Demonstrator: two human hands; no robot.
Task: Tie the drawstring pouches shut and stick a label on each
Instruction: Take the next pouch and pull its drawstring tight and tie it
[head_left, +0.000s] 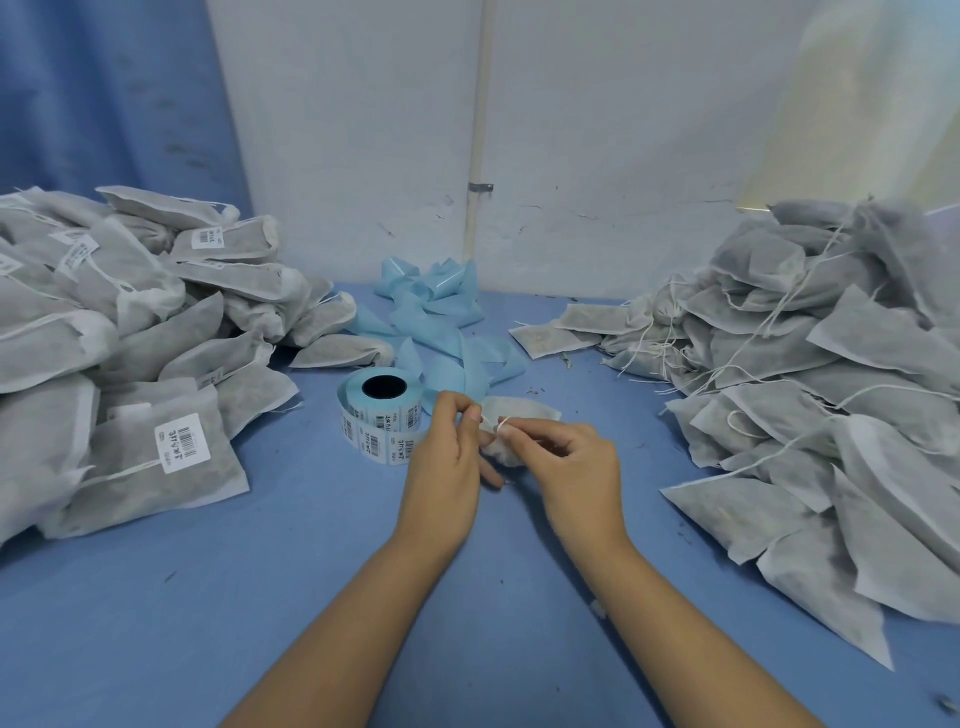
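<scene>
A small grey-white drawstring pouch (524, 410) lies at the table's middle, mostly hidden behind my hands. My left hand (447, 457) pinches its white string between thumb and forefinger. My right hand (571, 462) pinches the string's other end close by, with the string looped around a fingertip. A roll of barcode labels (382, 415) on blue backing stands just left of my left hand. A heap of pouches with labels (119, 343) fills the left side. A heap of pouches with loose strings and no labels (810, 374) fills the right side.
Used blue backing strip (441, 322) trails in curls from the roll toward the white back wall (363, 130). The blue table (311, 597) has small dark crumbs scattered on it. A pale pipe (478, 130) runs down the wall's corner.
</scene>
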